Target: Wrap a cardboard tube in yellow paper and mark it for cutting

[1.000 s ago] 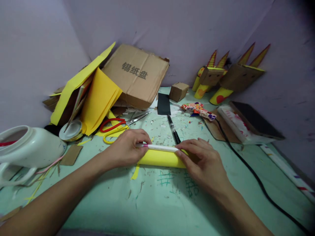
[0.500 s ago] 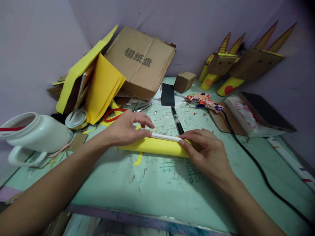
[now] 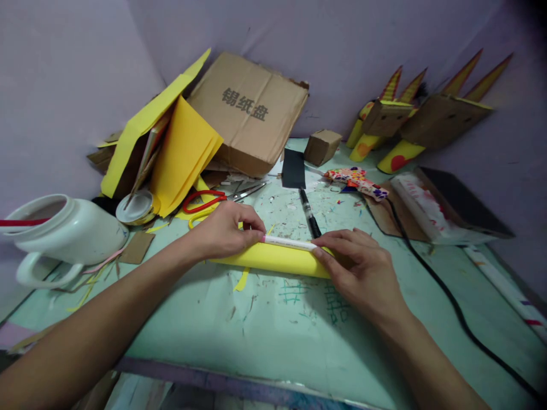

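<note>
Fingers of both the left hand (image 3: 222, 232) and right hand (image 3: 359, 270), mid-frame, now pinch a white pen (image 3: 289, 243) against rolled yellow paper (image 3: 273, 259); the roll looks tighter than a second ago.

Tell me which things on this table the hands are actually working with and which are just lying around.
In use:
left hand
right hand
white pen, pinched at both ends
yellow paper roll, under the pen

Lying about:
scissors
black pen
white jug
cardboard box
black cable
</note>
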Motion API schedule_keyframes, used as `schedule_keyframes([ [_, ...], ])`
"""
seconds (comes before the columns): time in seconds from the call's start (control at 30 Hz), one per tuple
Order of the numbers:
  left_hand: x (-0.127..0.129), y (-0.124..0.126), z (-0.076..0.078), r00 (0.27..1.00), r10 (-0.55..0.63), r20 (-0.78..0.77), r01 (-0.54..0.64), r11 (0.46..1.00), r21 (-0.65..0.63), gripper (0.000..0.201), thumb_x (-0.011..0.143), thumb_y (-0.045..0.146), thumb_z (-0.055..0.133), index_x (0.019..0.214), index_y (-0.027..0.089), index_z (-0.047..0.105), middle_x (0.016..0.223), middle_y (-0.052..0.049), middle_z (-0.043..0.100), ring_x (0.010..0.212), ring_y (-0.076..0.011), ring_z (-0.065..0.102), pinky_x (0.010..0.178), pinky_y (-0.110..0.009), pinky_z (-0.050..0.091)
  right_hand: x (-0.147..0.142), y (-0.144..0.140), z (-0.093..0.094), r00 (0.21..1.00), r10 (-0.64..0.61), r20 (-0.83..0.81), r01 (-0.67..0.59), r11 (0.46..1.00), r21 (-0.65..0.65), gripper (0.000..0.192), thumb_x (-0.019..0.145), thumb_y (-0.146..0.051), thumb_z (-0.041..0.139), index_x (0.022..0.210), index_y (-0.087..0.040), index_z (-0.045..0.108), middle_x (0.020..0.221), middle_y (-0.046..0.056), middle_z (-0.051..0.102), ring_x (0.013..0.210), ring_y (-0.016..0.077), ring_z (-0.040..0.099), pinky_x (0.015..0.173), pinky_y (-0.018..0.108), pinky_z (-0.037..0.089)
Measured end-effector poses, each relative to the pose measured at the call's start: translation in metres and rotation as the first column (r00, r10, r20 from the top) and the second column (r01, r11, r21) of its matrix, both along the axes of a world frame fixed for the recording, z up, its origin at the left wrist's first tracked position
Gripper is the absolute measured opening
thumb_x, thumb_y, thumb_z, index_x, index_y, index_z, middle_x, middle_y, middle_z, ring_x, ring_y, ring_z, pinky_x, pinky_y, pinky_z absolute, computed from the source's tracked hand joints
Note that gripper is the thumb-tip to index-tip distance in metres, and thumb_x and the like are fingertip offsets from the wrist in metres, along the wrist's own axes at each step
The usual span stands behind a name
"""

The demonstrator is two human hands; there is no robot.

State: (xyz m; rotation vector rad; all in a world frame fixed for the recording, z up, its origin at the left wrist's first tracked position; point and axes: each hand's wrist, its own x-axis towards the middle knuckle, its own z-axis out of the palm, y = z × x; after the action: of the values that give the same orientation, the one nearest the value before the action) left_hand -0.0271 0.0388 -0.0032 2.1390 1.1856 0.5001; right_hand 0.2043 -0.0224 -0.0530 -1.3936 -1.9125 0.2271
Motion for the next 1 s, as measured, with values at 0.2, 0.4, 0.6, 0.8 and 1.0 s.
schedule_keyframes([
  [0.2, -0.0002, 0.0005, -0.0005, 1.0, 0.004, -0.001, -0.004, 1.0, -0.003, 0.012, 0.07, 0.024, 0.06, 0.066, 0.016, 0.068, 0.067, -0.001, 0.066, 0.068, -0.0154, 0.058, 0.066, -0.028, 0.043, -0.0001, -0.0007, -0.0014, 1.0, -0.018, -0.006, 0.018, 1.0, 0.004, 0.012, 0.079, -0.027, 0.06, 0.082, -0.024, 0.071, 0.08, 0.004, 0.07, 0.077, 0.0217, 0.061, 0.072, 0.041, 0.047],
  [0.4, 0.0004, -0.0005, -0.001, 1.0, 0.003, -0.006, -0.003, 1.0, -0.008, 0.013, 0.07, 0.025, 0.059, 0.066, 0.017, 0.068, 0.067, -0.001, 0.066, 0.068, -0.0154, 0.057, 0.066, -0.028, 0.043, 0.0001, -0.0009, -0.0014, 1.0, -0.012, 0.007, 0.012, 1.0, 0.006, 0.012, 0.08, -0.027, 0.059, 0.082, -0.024, 0.07, 0.081, 0.004, 0.069, 0.076, 0.0214, 0.061, 0.073, 0.042, 0.046],
  [0.6, 0.0004, -0.001, -0.0003, 1.0, 0.008, -0.022, -0.008, 1.0, -0.009, 0.013, 0.071, 0.025, 0.059, 0.068, 0.017, 0.068, 0.068, 0.0, 0.066, 0.068, -0.0152, 0.057, 0.067, -0.028, 0.044, -0.0014, -0.0007, -0.0001, 1.0, -0.012, 0.005, 0.012, 1.0, 0.011, 0.012, 0.08, -0.027, 0.059, 0.081, -0.025, 0.07, 0.079, 0.004, 0.069, 0.075, 0.0217, 0.061, 0.073, 0.043, 0.046],
  [0.8, -0.0008, -0.0025, -0.0005, 0.999, -0.019, -0.043, 0.02, 1.0, 0.012, 0.012, 0.072, 0.024, 0.059, 0.07, 0.017, 0.069, 0.071, -0.002, 0.067, 0.07, -0.0158, 0.058, 0.067, -0.028, 0.044, -0.001, -0.0011, 0.0001, 1.0, -0.015, 0.015, 0.015, 1.0, 0.011, 0.013, 0.08, -0.026, 0.058, 0.083, -0.023, 0.07, 0.08, 0.004, 0.07, 0.075, 0.0213, 0.061, 0.076, 0.044, 0.045],
  [1.0, -0.0006, -0.0036, 0.0002, 0.994, -0.089, -0.061, 0.093, 0.994, 0.057, 0.014, 0.075, 0.021, 0.056, 0.075, 0.016, 0.07, 0.076, -0.004, 0.067, 0.073, -0.0162, 0.058, 0.068, -0.029, 0.044, -0.0019, -0.0019, -0.0002, 1.0, -0.011, 0.025, 0.011, 1.0, 0.026, 0.012, 0.081, -0.026, 0.057, 0.083, -0.023, 0.069, 0.081, 0.004, 0.07, 0.076, 0.0214, 0.062, 0.082, 0.047, 0.044],
])
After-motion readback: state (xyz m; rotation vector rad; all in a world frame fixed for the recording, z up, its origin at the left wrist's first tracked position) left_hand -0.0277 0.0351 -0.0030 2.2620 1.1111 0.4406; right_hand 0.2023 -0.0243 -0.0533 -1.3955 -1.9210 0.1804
